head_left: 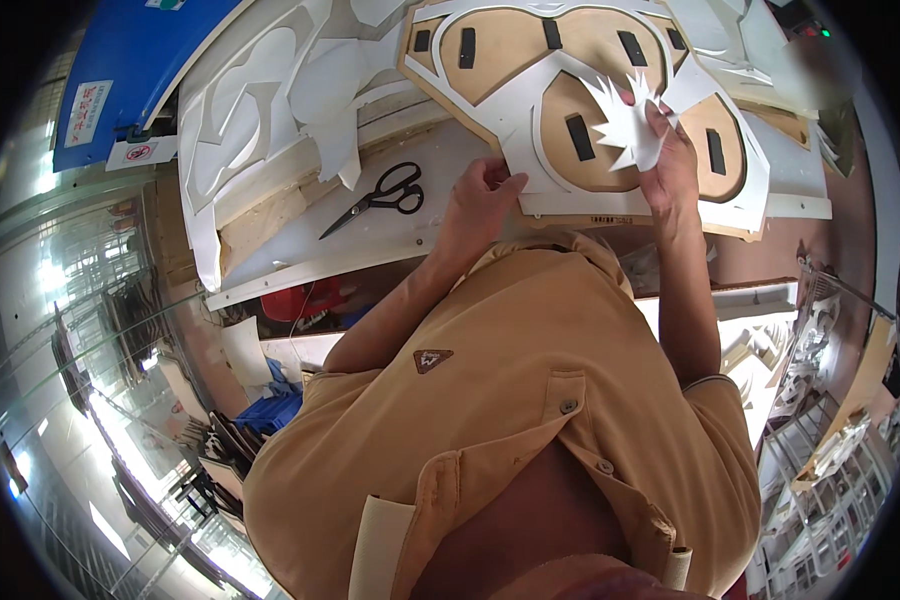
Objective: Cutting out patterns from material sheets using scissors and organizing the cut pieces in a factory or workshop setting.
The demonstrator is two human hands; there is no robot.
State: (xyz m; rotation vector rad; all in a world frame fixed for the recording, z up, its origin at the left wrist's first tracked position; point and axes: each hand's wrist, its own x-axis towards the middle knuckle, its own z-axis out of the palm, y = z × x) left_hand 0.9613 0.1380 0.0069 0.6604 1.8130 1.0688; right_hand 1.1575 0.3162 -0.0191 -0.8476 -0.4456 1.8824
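In my right hand (673,160) is a white cut-out piece with jagged, spiky edges (620,128), pinched between thumb and fingers above the board. Below it lies a tan template board (585,85) with rounded outlines and several black rectangular pads. A white sheet with large openings (518,125) covers parts of that board. My left hand (482,198) is closed at the near left edge of the sheet, its thumb and curled fingers at the border. Black-handled scissors (385,195) rest on the table to the left of that hand, blades pointing toward the lower left.
White scrap sheets with cut openings (270,110) are heaped at the far left of the table (370,235). A blue panel (130,70) stands beyond them. At lower right are a shelf with white offcuts (755,355) and metal racks (820,480). A blue crate (270,412) sits at lower left.
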